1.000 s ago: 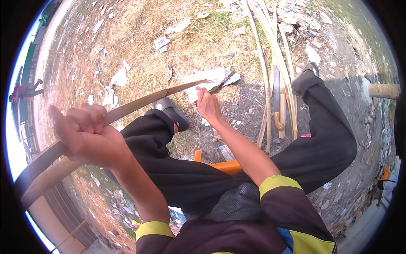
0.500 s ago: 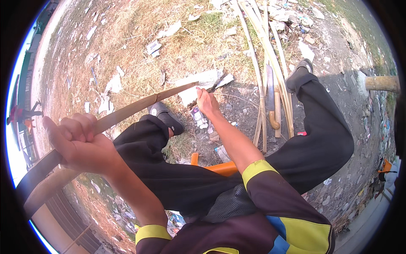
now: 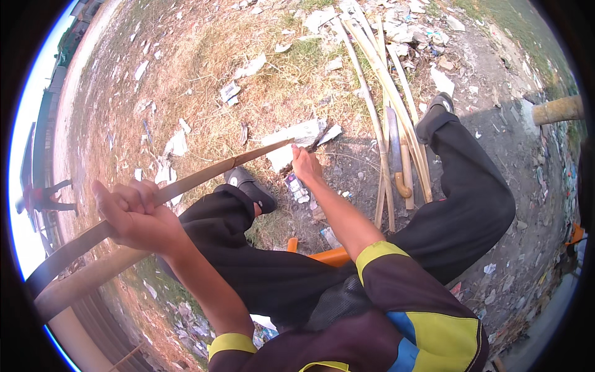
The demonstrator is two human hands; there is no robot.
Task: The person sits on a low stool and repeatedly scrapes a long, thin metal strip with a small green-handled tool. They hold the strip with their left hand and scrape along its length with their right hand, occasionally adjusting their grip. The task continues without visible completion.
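Pale brown bamboo shows between my two hands: one long, thin bamboo strip (image 3: 204,176) that slants across my left side, from low at the far left up to just above my left shoe (image 3: 251,188). My left hand (image 3: 139,217) wraps it partway along, fingers curled round and gripping, thumb raised. My right hand (image 3: 307,165) is at the tip, its fingers folded in and the thumb pinching the end of the strip. Below the strip on the left, a thicker, round bamboo pole (image 3: 93,280) runs nearly alongside it, passing under my left wrist.

I have my knees spread wide in dark trousers (image 3: 260,263), with an orange bar (image 3: 330,256) partly showing between my thighs. Beyond my right hand a white slab (image 3: 304,132) lies on the dry grass and dirt. To the right, several split bamboo lengths (image 3: 385,74) lie loosely together on the ground, pointing away from me, and a knife (image 3: 395,146) with a hooked wooden handle rests among them. My right shoe (image 3: 435,118) stands just beside those lengths. Farther right, a bamboo post (image 3: 558,110) juts in from the edge. Scraps of litter dot the ground, and another person (image 3: 46,197) in red shows small at the far left.
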